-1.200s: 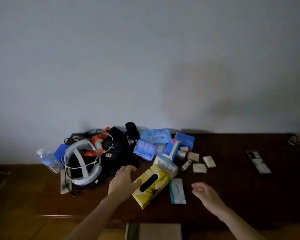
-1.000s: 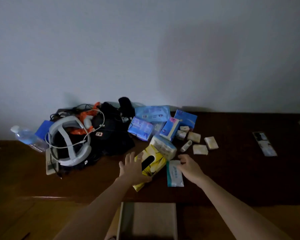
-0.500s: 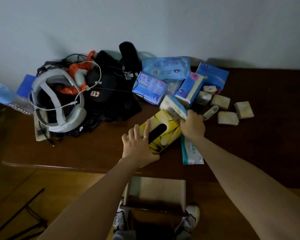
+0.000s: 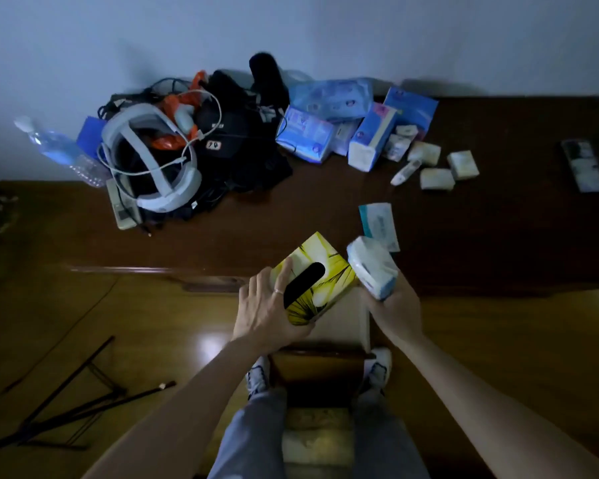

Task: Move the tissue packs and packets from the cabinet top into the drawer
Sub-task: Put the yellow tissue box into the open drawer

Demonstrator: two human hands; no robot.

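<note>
Here, from the head view, the left hand (image 4: 268, 311) grips the yellow tissue box (image 4: 313, 276) across its top, and the right hand (image 4: 396, 307) clasps a soft white tissue pack (image 4: 370, 266), both over the open drawer (image 4: 339, 326). The box looks light and stiff; the pack probably squashes, so hold its sides. More packs (image 4: 329, 133) remain on the tabletop (image 4: 498, 219).

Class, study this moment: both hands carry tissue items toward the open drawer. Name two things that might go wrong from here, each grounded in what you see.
1. The left hand grips the yellow tissue box from one end only; it may tip and fall.
2. The drawer opening looks narrow, so the box and the white pack in the right hand may collide going in together.
</note>
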